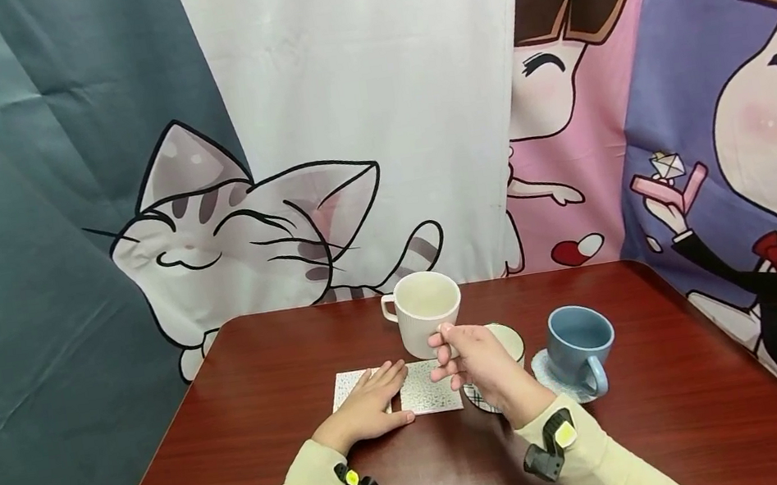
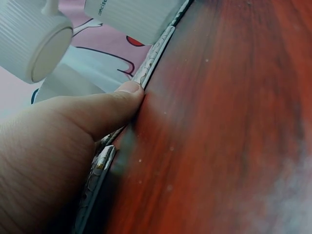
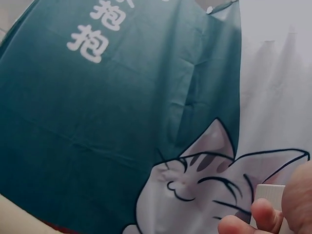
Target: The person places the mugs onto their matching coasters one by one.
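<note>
My right hand (image 1: 479,358) pinches a ribbed white mug (image 1: 427,303) near its lower right side, from the front. A handle stands out on the mug's left. In the left wrist view the mug's round base (image 2: 51,54) shows, raised off the table. My left hand (image 1: 363,412) lies flat, fingers stretched over a square speckled coaster (image 1: 341,386); its thumb (image 2: 119,100) touches a coaster's edge. A second square coaster (image 1: 427,390) lies right beside it, below the mug. In the right wrist view, my fingers (image 3: 236,225) show by a small part of the mug (image 3: 269,196).
Partly behind my right hand, a white cup (image 1: 510,341) with a dark rim stands on a round plaid coaster (image 1: 480,404). Further right, a blue mug (image 1: 579,340) sits on a round pale-blue coaster (image 1: 542,370). A printed curtain (image 1: 364,72) hangs behind the table (image 1: 240,462).
</note>
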Available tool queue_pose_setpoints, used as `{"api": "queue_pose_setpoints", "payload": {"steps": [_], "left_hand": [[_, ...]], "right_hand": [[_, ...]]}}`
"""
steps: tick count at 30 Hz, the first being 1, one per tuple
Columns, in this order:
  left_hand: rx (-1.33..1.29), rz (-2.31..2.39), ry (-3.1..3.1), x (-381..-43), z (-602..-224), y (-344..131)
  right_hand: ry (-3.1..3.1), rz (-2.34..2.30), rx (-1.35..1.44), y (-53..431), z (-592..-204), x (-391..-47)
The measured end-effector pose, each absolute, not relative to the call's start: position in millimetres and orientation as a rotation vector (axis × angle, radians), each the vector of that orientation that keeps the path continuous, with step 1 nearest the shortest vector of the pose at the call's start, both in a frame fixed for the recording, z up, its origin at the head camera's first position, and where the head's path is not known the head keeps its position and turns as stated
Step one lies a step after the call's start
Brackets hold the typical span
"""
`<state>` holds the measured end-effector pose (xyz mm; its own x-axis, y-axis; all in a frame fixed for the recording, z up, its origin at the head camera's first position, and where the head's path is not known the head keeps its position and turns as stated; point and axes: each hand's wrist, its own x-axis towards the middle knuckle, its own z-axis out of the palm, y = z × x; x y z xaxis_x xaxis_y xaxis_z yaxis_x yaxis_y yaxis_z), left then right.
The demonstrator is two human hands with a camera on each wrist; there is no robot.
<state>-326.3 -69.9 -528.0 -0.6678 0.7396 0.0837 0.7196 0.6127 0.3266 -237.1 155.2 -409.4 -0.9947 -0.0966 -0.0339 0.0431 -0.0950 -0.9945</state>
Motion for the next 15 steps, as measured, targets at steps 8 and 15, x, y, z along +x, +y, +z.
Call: {"api": "queue_pose_setpoints", "payload": {"steps": [8, 15], "left_hand": [[1.257, 0.533, 2.773, -327.1, -529.1, -69.6], [1.233, 0.568, 2.78, -328.4, -530.2, -69.2]], "right_hand": [[2.009, -2.288, -0.006, 143.3, -431.6, -226.7], [2.023, -2.271, -0.002, 136.6, -447.2, -222.8]]}}
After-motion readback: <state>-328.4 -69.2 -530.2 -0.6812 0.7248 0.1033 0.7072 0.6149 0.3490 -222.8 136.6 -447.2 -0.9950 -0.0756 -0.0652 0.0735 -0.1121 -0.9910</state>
